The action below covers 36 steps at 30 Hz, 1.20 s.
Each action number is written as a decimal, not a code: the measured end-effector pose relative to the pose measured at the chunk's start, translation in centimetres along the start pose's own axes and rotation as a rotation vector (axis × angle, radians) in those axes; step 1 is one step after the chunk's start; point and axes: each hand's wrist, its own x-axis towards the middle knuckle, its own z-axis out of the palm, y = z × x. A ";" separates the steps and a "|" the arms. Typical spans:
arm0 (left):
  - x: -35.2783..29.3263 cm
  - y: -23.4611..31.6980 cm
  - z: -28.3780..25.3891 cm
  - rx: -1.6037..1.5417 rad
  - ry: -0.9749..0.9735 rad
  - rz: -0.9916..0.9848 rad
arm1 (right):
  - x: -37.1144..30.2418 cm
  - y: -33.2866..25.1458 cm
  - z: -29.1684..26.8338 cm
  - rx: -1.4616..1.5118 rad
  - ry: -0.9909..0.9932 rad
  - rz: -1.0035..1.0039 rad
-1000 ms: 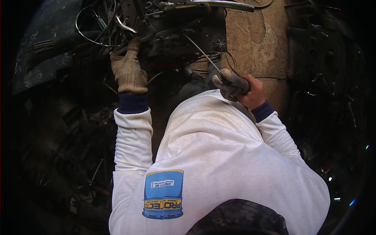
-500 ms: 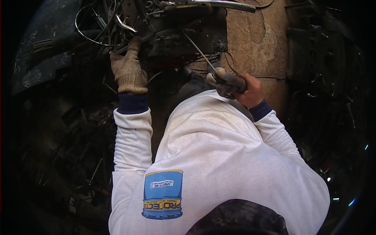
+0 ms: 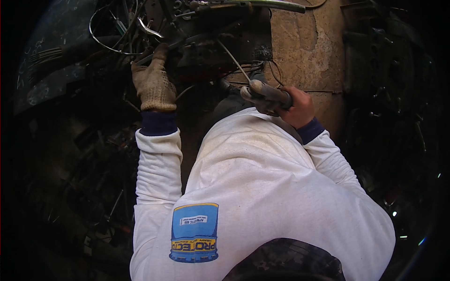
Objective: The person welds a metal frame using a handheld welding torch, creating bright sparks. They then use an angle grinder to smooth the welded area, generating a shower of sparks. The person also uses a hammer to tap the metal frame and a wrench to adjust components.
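My left hand (image 3: pixel 154 86), in a worn knitted glove, is closed round the near end of a dark flat metal bar (image 3: pixel 175 45) at the workbench edge. The thumb lies over it; the other fingers are mostly hidden. My bare right hand (image 3: pixel 301 108) grips a welding electrode holder (image 3: pixel 275 97) in front of my body. From its jaws a thin welding electrode (image 3: pixel 233 59) slants up and left, its far tip over the dark metal workbench (image 3: pixel 225 44).
Beyond my left hand lie a wire loop (image 3: pixel 93 33), a bright metal lever (image 3: pixel 150 29) and tangled pieces. A bundle of rods (image 3: pixel 45 57) is at the far left. A metal tube (image 3: pixel 276 4) crosses the far edge. Dark metal parts (image 3: pixel 389 75) stand right of the worn floor (image 3: pixel 307 47).
My right hand has shifted slightly left and up with the electrode holder, and the electrode tip has moved a little the same way. My left hand is almost unmoved.
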 end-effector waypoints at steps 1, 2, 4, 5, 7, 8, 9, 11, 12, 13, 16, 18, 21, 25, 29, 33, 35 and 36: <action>0.0 0.0 0.0 0.022 -0.002 0.013 | 0.0 0.0 0.1 -0.003 0.004 0.003; 0.0 0.0 -0.1 0.012 -0.018 0.025 | 0.0 -0.1 0.1 -0.006 0.008 0.005; 0.2 -0.4 -0.2 -0.011 -0.048 0.050 | 0.0 -0.2 0.1 -0.019 0.014 0.002; 0.2 -0.4 -0.3 -0.009 -0.049 0.054 | 0.0 -0.2 0.2 -0.028 0.016 -0.004; 0.3 -0.5 -0.3 -0.007 -0.051 0.061 | 0.0 -0.4 0.2 -0.047 0.022 -0.010; 0.3 -0.5 -0.3 0.001 -0.044 0.059 | -0.1 -0.5 0.2 -0.057 0.027 -0.010; 0.3 -0.5 -0.3 0.009 -0.038 0.058 | -0.2 -0.5 0.3 -0.067 0.033 -0.011; 0.3 -0.5 -0.3 0.008 -0.033 0.045 | -0.2 -0.7 0.3 -0.078 0.035 -0.011; 0.4 -0.5 -0.3 0.000 -0.035 0.034 | -0.3 -0.8 0.4 -0.083 0.036 -0.010; 0.4 -0.5 -0.3 -0.008 -0.038 0.022 | -0.3 -0.9 0.4 -0.093 0.041 -0.016; 0.5 -0.7 -0.3 -0.016 -0.056 0.046 | -0.4 -1.2 0.5 -0.117 0.056 -0.025; 0.4 -0.6 -0.3 -0.017 -0.052 0.042 | -0.5 -1.5 0.5 -0.124 0.068 -0.023; 0.1 -0.2 -0.1 -0.005 -0.044 0.022 | -0.7 -1.7 0.6 -0.140 0.061 -0.025; -1.0 0.9 0.4 -0.051 -0.053 -0.038 | -0.9 -2.3 0.7 -0.165 0.057 -0.007; -0.9 0.8 0.2 -0.044 -0.045 -0.041 | -0.9 -2.8 0.8 -0.167 0.058 0.003; -0.8 0.6 0.1 -0.040 -0.046 -0.019 | -0.9 -3.4 0.5 -0.212 0.059 -0.002; -0.7 0.4 -0.1 -0.031 -0.049 -0.014 | -1.0 -3.6 0.5 -0.233 0.056 -0.002; -1.0 0.7 0.1 -0.031 -0.046 -0.030 | -1.0 -3.7 0.5 -0.244 0.055 -0.001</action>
